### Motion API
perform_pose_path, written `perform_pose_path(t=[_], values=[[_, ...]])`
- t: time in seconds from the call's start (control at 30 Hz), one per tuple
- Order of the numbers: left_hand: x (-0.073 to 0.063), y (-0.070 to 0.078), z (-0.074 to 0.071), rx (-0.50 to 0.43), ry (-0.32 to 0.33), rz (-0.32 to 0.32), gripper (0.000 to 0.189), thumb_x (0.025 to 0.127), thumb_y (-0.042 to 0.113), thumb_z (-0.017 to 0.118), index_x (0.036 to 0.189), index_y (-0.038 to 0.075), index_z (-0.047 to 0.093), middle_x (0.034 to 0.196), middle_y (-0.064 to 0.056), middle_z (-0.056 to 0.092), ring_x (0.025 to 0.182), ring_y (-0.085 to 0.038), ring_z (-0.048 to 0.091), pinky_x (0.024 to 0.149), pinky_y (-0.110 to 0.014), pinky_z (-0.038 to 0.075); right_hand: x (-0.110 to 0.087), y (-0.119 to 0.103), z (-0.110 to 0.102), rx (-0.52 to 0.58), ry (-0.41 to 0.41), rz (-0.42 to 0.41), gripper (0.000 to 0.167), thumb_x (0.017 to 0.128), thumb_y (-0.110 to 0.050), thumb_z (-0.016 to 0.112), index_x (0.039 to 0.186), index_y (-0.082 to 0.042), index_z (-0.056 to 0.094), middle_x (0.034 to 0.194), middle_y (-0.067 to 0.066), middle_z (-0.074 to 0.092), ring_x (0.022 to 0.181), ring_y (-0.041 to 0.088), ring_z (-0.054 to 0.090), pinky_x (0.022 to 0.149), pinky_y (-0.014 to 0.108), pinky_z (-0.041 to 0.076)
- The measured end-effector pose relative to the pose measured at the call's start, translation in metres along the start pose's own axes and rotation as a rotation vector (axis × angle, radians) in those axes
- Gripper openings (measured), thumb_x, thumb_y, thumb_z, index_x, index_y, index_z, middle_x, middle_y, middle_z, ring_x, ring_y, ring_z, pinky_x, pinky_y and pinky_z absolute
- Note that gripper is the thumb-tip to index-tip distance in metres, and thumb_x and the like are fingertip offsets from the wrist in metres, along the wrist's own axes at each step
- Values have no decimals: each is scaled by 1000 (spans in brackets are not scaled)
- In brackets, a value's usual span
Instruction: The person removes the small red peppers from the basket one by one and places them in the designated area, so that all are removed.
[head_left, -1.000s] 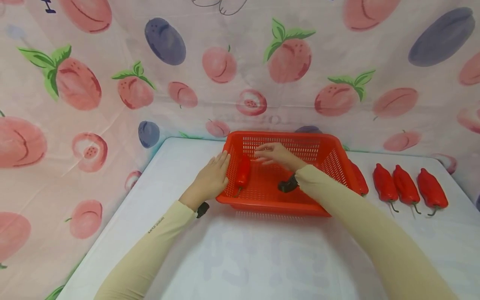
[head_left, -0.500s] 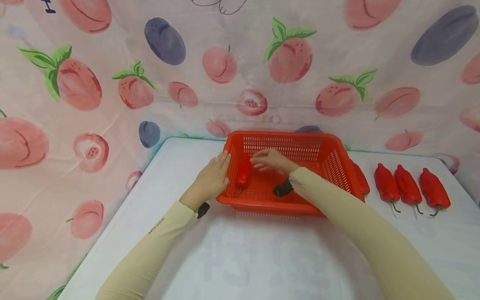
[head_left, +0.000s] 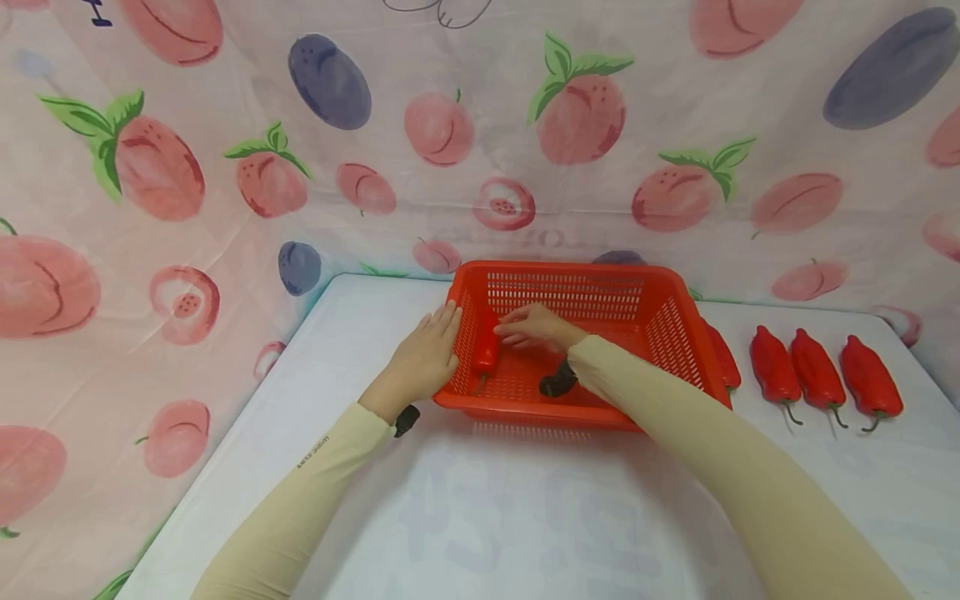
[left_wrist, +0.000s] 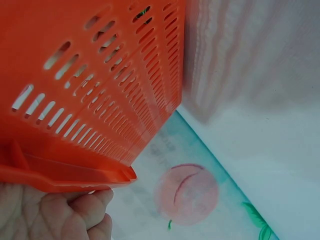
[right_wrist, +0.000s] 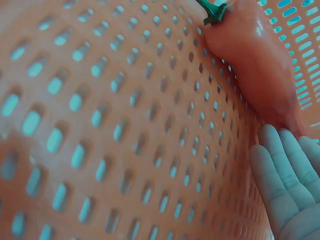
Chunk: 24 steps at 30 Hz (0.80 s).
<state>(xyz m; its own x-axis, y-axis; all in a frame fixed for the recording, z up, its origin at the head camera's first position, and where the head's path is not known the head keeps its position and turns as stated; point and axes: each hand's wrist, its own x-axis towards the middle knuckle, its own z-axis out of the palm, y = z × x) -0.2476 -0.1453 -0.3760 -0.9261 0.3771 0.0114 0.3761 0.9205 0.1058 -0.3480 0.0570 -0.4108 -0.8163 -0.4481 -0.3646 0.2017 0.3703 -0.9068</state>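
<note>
A red pepper (head_left: pixel 486 348) with a green stem lies along the left wall inside the red plastic basket (head_left: pixel 562 411). My right hand (head_left: pixel 538 325) is inside the basket at the pepper's far end. In the right wrist view, the fingers (right_wrist: pixel 285 175) stretch out straight, tips right at the narrow end of the pepper (right_wrist: pixel 255 65). My left hand (head_left: pixel 423 354) lies with extended fingers against the basket's left rim, from outside. Its fingers (left_wrist: pixel 90 210) show just below the rim (left_wrist: pixel 65 175) in the left wrist view.
Three red peppers lie in a row on the white table right of the basket, the middle one (head_left: pixel 817 371) among them. Another pepper (head_left: pixel 722 358) is partly hidden behind the basket's right side. A fruit-print cloth (head_left: pixel 450 200) hangs behind the table.
My right hand has moved left and slightly down inside the basket, from above its middle to the pepper's far end. My left hand has stayed at the rim.
</note>
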Motion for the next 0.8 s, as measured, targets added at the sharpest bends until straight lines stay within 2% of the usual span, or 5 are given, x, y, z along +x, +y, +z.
perform_pose_path(t=[0.47,0.8], values=[[-1,0,0,-6,15,0,64,93,18,42,148,-4,18,157,-18,13,146,-29,16,120,-42,13,8,0,7,25,37,49,51,88,-11,64,133,5,48,129,23,57,112,31,62,93,39,52],[-1,0,0,1,8,4,64,93,19,40,148,-4,17,157,-18,12,146,-29,15,120,-42,13,11,3,9,17,18,55,52,88,-11,63,135,5,47,134,21,54,116,31,59,98,39,49]])
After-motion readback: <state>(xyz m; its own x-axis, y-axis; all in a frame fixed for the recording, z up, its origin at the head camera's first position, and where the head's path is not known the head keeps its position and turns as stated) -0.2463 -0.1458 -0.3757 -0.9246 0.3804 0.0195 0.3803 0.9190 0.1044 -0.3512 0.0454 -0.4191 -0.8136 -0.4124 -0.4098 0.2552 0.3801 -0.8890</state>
